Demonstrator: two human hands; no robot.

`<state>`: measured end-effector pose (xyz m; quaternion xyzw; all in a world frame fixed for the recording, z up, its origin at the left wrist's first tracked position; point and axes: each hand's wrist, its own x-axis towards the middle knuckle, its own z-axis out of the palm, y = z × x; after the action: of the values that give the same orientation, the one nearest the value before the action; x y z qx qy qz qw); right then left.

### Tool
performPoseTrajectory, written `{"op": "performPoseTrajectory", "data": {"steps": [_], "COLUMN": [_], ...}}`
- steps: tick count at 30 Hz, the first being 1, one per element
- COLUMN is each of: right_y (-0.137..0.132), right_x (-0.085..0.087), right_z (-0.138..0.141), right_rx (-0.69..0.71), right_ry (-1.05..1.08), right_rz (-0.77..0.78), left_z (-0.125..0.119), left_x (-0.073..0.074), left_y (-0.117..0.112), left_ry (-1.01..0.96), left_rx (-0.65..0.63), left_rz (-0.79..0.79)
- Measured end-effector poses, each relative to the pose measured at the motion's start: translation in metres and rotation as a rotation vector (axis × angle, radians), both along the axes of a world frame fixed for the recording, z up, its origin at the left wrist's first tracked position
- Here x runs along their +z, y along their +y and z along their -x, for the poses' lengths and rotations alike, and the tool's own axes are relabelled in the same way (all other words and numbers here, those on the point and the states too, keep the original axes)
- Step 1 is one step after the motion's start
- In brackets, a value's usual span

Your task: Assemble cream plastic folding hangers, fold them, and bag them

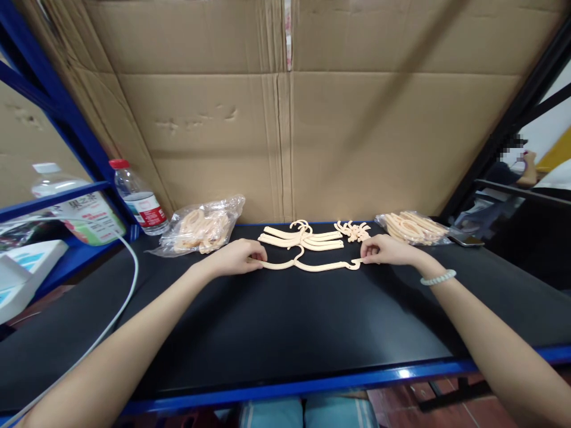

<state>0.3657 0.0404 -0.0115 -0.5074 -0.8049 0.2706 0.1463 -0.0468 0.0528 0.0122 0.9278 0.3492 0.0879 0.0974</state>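
Observation:
A cream plastic hanger (307, 265) lies flat on the black table (285, 321). My left hand (238, 257) is closed on its left end, and my right hand (383, 249) pinches its right end. Just behind it sits a small stack of the same hangers (303, 238). A little pile of small cream clips (353, 230) lies to the right of that stack. My right wrist wears a pale bead bracelet (438, 277).
Clear bags of cream parts lie at the back left (203, 227) and back right (413, 227). A water bottle (139, 199) stands at the left by the blue shelf frame (66, 119). A white cable (120, 297) crosses the table's left. Cardboard (285, 119) walls the back. Another person sits far right.

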Motion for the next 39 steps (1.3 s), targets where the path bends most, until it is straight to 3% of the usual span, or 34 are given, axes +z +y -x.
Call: {"op": "performPoseTrajectory", "data": {"steps": [6, 21, 27, 31, 39], "right_y": [-0.001, 0.002, 0.003, 0.01, 0.03], "right_x": [0.0, -0.007, -0.005, -0.007, -0.022], "right_z": [0.001, 0.004, 0.0, -0.01, -0.036], "right_rx": [0.0, -0.015, -0.014, -0.135, -0.251], "right_ry": [0.007, 0.002, 0.026, 0.069, 0.055], "right_rz": [-0.035, -0.112, -0.168, -0.413, -0.61], "left_z": [0.014, 0.02, 0.021, 0.02, 0.02], "left_x": [0.003, 0.0, -0.028, -0.047, -0.051], "left_y": [0.009, 0.013, 0.025, 0.033, 0.038], "left_ry": [-0.008, -0.082, -0.334, -0.45, -0.43], "left_rx": [0.013, 0.057, 0.221, 0.274, 0.222], "left_rz": [0.106, 0.203, -0.015, -0.113, -0.211]}}
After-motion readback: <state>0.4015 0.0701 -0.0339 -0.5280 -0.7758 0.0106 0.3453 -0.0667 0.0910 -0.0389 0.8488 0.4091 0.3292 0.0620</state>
